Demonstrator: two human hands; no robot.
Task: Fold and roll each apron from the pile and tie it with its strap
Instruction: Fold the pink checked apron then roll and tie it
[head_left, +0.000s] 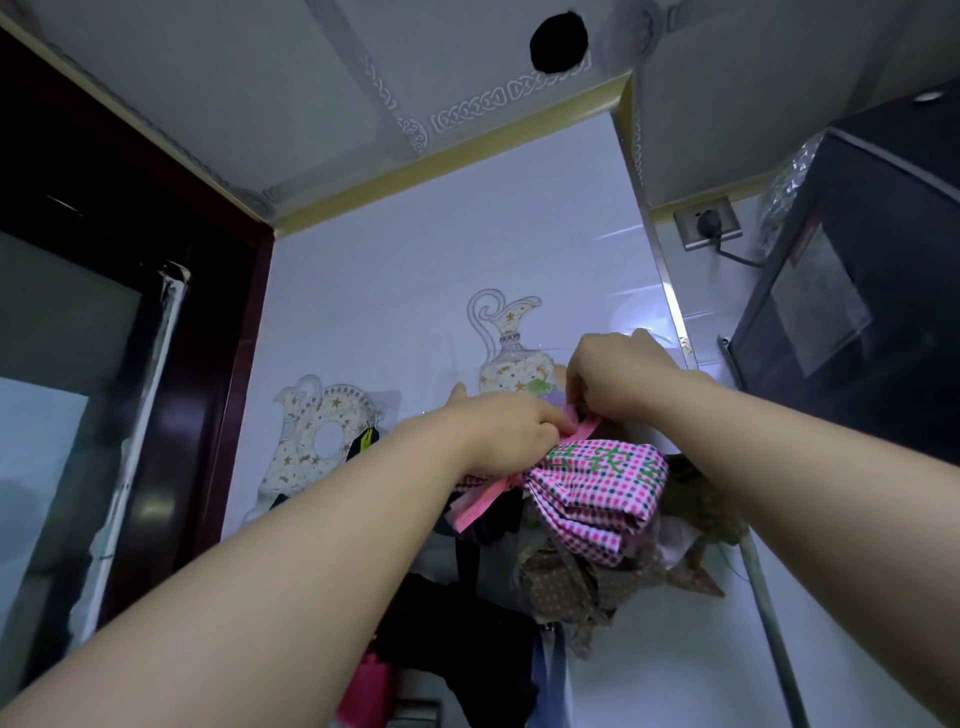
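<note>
Head view: left hand (511, 431) and right hand (618, 379) pinch the pink strap (484, 498) atop a rolled, green-lettered pink-checked apron (608, 486).

Two hands (511, 431) (615, 376); one pink checked apron (608, 493); one brown apron (566, 587) (perhaps more beneath).

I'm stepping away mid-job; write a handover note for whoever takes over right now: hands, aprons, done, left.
Left hand: grips the pink strap at the bundle's top.
Right hand: pinches the same strap beside it.
Pink checked apron: folded and rolled, held up before the tiled wall.
Done: fold and roll.
Left: the knot looks unfinished; then the brown dotted apron and dark cloths below.
</note>
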